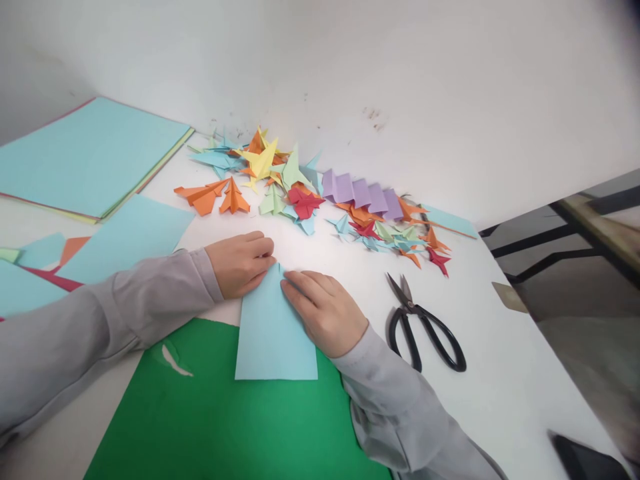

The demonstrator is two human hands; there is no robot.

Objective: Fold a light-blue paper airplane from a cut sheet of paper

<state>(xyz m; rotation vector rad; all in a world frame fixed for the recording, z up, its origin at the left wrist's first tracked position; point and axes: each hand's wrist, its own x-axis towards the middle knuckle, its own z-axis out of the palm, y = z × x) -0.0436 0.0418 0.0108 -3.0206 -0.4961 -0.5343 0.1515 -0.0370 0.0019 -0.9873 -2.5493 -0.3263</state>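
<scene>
A light blue sheet of paper (277,340) lies partly on a green sheet (235,427), its far end folded in at the corners toward a narrow top. My left hand (241,264) pinches the upper left edge near that top, fingers closed. On the upper right edge, my right hand (327,312) presses with thumb and fingers held together. The two hands' fingertips are a short way apart, with the paper's tip between them. Part of the folded edges is hidden under the fingers.
Black-handled scissors (411,308) lie partly spread at the right. Folded paper planes (260,160) pile along the wall, beside a purple pleated strip (361,193). A stack of coloured sheets (90,160) and loose blue paper (133,233) lie left. A dark object (587,460) sits near the right edge.
</scene>
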